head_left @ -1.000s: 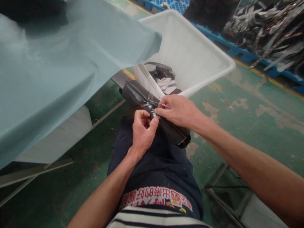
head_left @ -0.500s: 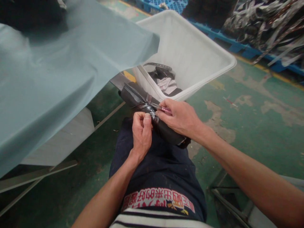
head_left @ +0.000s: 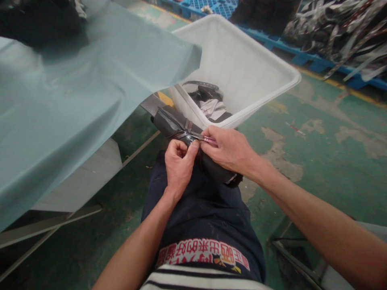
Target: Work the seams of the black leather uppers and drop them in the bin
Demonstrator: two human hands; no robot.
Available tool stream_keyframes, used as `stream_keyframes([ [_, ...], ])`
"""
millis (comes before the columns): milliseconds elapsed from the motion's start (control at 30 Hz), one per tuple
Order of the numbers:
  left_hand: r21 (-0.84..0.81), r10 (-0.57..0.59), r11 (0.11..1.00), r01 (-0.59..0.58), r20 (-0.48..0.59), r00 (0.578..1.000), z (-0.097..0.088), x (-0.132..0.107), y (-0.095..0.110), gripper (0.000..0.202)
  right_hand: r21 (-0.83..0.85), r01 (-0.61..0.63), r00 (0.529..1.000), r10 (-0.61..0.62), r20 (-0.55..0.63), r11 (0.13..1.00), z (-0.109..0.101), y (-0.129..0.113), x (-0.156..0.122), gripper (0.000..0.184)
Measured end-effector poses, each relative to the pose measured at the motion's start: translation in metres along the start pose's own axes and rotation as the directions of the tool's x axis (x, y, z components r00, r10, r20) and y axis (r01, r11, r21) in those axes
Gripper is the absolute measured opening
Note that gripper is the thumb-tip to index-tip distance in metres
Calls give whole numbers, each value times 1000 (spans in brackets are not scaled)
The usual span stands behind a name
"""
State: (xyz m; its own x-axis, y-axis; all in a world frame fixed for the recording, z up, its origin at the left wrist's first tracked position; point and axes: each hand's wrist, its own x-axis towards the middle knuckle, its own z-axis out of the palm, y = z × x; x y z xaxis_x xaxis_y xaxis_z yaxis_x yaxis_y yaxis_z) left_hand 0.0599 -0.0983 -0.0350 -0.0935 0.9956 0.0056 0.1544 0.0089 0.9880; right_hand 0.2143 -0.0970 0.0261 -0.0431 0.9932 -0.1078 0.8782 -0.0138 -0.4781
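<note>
A dark roll-shaped bundle lies slantwise across the front of my apron, with thin brown straps and a shiny patch near its middle. My right hand is closed around the pink handle of a slim metal blade tool. Its metal part points left over the shiny patch. Right beside it, my left hand pinches at the bundle with thumb and curled fingers. What those fingertips grip is too small to tell. My left thumb is close to the tool.
A white plastic bin stands just beyond the bundle, with dark and pale scraps inside. Blue-grey sheet material overhangs the table at left. Blue pallets bearing piled straps line the back. A metal frame stands at lower right.
My left hand has shifted slightly, its thumb moving right and up toward the tool and its fingers curling differently. My right hand and the bundle stay nearly where they were.
</note>
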Motion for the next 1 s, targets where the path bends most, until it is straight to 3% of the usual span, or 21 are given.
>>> stream_keyframes([
  [633,94,28,995,-24,-45,999,1,1,6,35,115,4,998,2,-56,993,6,3,3,16],
  [1000,107,51,993,-45,-58,997,2,1,4,35,94,-62,996,67,-51,994,7,-4,6,19],
])
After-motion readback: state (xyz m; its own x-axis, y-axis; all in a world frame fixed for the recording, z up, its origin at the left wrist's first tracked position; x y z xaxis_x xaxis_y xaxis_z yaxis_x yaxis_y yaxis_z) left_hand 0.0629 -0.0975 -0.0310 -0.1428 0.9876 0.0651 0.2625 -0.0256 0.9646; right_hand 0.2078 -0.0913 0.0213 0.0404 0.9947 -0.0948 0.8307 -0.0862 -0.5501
